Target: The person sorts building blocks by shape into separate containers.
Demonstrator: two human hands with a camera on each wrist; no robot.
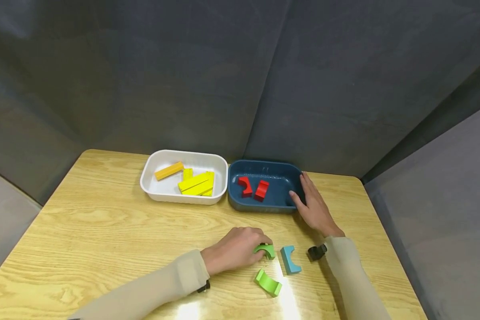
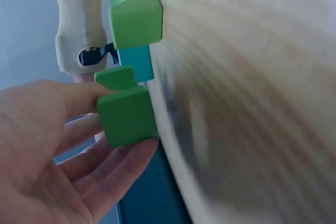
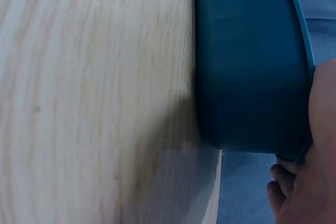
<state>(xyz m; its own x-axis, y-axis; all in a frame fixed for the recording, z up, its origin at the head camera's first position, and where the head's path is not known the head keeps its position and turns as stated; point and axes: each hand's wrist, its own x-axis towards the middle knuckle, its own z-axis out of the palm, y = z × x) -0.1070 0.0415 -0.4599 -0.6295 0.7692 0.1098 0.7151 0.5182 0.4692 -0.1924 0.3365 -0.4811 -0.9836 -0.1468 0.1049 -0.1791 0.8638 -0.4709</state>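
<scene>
Left wrist view: green arch block (image 2: pixel 127 115) pinched between left hand (image 2: pixel 47 156) fingers (image 2: pixel 113 163) and thumb, touching the table (image 2: pixel 252 103).

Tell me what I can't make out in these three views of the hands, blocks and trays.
- Head view: the left hand covers most of the green block it grips.
- Left wrist view: the table is motion-blurred.
- Right wrist view: the blue tray wall hides its contents; the right hand is cut off by the frame's edge.
</scene>
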